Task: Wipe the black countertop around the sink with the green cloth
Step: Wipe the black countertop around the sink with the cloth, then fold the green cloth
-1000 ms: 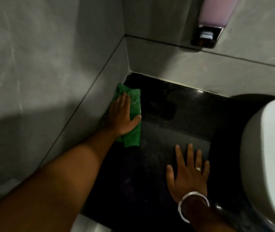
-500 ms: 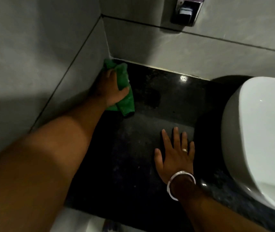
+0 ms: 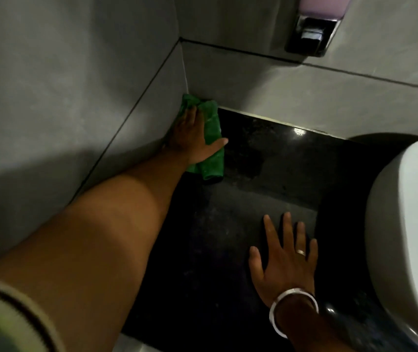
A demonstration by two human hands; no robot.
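- My left hand (image 3: 192,134) lies flat on the green cloth (image 3: 209,138), palm down, fingers pointing into the corner and thumb stretched out to the right, so the hand presses the cloth rather than gripping it
- The cloth sits on the black countertop (image 3: 228,224) right where the two grey walls (image 3: 75,85) meet, its far end touching the base of the walls; I judge it is pushed there because grime gathers along that seam
- My right hand (image 3: 285,257) is spread wide and empty on the counter, well apart from the cloth and just beside the white sink (image 3: 406,237); it looks like a prop for my weight while I lean across
- The cloth is folded into a thick, long pad, soft and nubbly, with a rolled edge at the near end; folded this way it should hold its shape under pressure
- The countertop is polished dark stone, speckled, with small bright glints near the back wall and duller streaked patches beside the cloth, which I take for damp or residue
- The sink is smooth, rounded ceramic standing above the counter
- A ring (image 3: 301,252) and a pale bangle (image 3: 291,311) are on my right hand and wrist
- A dispenser (image 3: 312,34) with a shiny metal base hangs on the back wall, well above the work
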